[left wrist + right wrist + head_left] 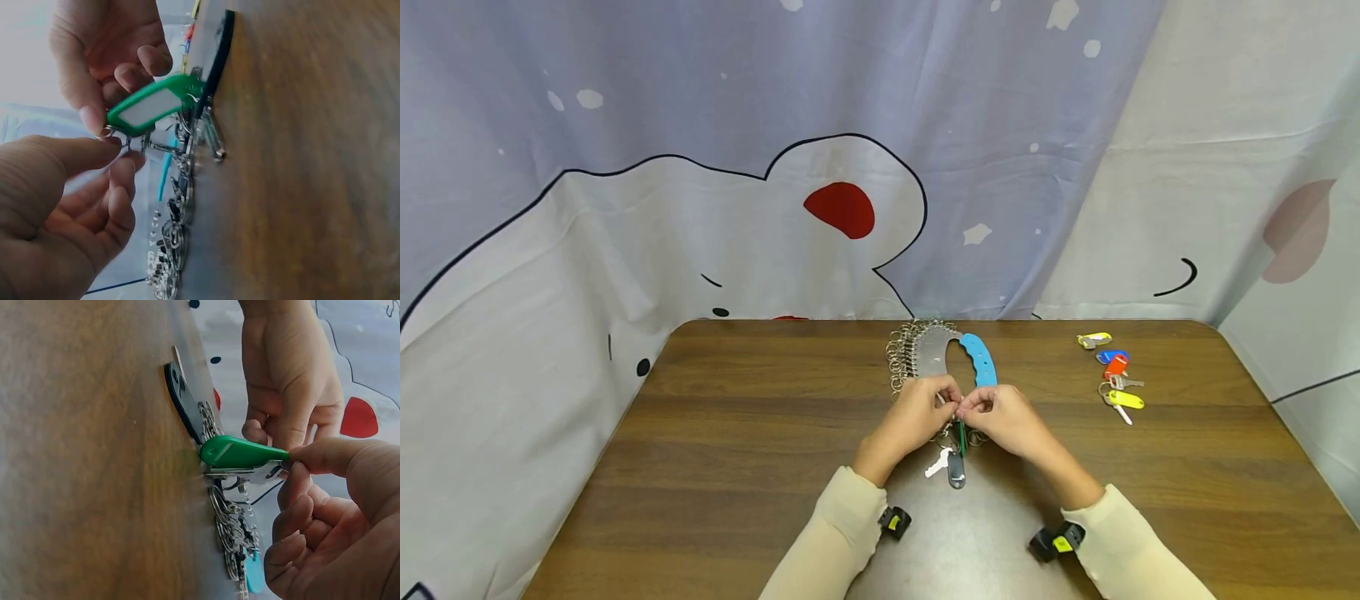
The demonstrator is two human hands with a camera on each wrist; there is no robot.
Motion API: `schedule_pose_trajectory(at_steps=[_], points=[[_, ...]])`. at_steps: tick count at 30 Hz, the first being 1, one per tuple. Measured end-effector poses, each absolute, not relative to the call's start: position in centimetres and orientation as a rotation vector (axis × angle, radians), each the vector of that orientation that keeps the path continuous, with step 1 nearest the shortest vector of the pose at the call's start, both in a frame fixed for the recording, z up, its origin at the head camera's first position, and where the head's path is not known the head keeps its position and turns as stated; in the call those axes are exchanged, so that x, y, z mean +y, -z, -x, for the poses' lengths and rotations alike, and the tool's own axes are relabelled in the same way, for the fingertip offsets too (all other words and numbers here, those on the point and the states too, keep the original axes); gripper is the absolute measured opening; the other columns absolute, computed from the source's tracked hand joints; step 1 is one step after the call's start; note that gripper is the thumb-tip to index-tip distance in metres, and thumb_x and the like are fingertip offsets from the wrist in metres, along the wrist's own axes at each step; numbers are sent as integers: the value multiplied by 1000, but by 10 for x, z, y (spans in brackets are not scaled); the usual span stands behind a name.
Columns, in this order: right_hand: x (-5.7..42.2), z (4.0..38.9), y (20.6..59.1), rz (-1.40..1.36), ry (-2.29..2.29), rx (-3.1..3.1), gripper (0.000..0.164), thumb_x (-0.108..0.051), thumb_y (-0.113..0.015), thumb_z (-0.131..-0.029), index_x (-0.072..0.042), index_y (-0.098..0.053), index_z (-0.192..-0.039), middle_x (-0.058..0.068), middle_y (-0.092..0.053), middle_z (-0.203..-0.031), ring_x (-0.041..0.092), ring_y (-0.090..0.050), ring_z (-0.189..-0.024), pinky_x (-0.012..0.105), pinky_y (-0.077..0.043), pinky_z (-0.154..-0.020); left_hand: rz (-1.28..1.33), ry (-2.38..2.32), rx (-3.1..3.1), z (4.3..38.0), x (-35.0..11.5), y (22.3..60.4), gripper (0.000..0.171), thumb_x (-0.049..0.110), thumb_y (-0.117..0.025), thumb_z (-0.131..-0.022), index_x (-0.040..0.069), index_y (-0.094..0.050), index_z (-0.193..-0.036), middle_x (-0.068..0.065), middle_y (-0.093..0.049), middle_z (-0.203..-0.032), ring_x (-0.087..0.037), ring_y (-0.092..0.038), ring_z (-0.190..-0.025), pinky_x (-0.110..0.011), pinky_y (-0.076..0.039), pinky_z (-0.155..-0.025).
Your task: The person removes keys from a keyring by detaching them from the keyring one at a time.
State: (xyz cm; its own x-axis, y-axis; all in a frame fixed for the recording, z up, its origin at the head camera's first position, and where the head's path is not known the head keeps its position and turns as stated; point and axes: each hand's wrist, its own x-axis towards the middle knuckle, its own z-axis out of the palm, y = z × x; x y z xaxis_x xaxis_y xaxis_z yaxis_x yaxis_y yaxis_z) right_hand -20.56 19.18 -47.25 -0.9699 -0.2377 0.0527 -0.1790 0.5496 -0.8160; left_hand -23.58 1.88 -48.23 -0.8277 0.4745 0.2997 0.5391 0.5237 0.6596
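Observation:
My left hand and right hand meet fingertip to fingertip over the near end of a curved metal key holder with a blue handle. Between them hangs a green key tag with a white label. In the left wrist view, both hands pinch the small metal ring at its narrow end. A silver key lies along the tag in the right wrist view. Just below the hands, a black key tag and a silver key rest by the holder.
Many metal rings line the holder's outer edge. To the right on the wooden table lie keys with a yellow tag, a red tag, a blue tag and another yellow tag. A printed curtain hangs behind the table.

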Motion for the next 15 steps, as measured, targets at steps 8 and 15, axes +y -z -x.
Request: schedule_pose_trajectory(at_steps=[8, 15], points=[[193, 208, 476, 408, 1356, 2799, 6, -15, -73, -82, -12, -71, -78, -1, -64, -67, 11, -55, -60, 24, -45, -53, 629, 1702, -2751, 235, 15, 477, 9, 0, -65, -82, -3, -73, -79, -13, -69, -72, -6, -48, -55, -18, -40, -49], [194, 207, 473, 500, 1312, 2858, 6, -14, -73, -82, -15, -70, -77, -3, -63, -65, 11, -54, -58, 25, -45, -51, 490, 1988, -2729, 235, 17, 481, 12, -5, -63, -83, -14, -70, -85, -11, -59, -68, -7, -42, -54, -19, -33, -46]])
